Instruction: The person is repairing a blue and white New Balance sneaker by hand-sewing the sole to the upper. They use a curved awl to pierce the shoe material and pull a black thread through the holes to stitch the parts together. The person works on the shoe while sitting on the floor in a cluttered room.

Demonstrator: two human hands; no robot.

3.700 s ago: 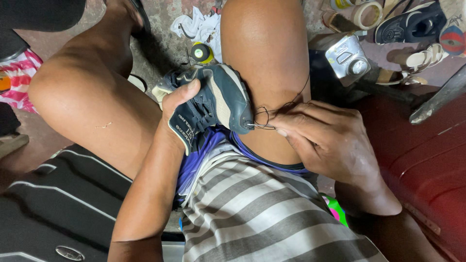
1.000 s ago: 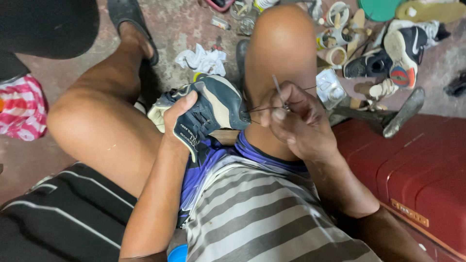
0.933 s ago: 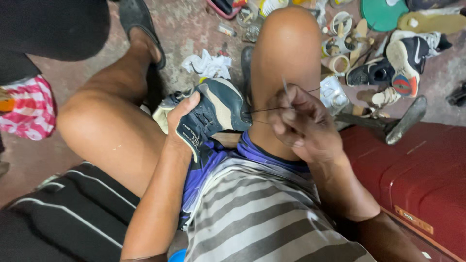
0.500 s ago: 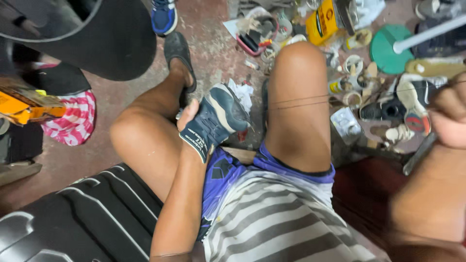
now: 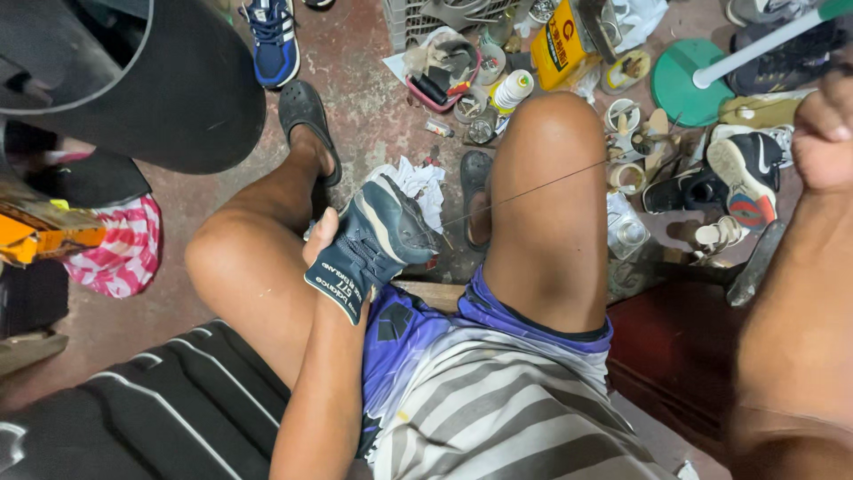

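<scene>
**Thread drawn taut from a dark shoe**

The left hand [image 5: 322,244] grips a dark blue shoe [image 5: 373,244] between the knees, fingers closed around its upper. A thin thread [image 5: 533,185] runs from the shoe toward two o'clock, across the right knee [image 5: 551,151], to the right hand [image 5: 825,124], fingers curled shut, apparently pinching it.

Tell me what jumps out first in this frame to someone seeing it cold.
The dark blue sneaker at centre, gripped by the left hand between the bare knees. From it a taut thread runs across the right knee up to the right hand, raised at the right edge. Beyond the knees, the floor is littered with shoes, a yellow can and a green disc.
</scene>
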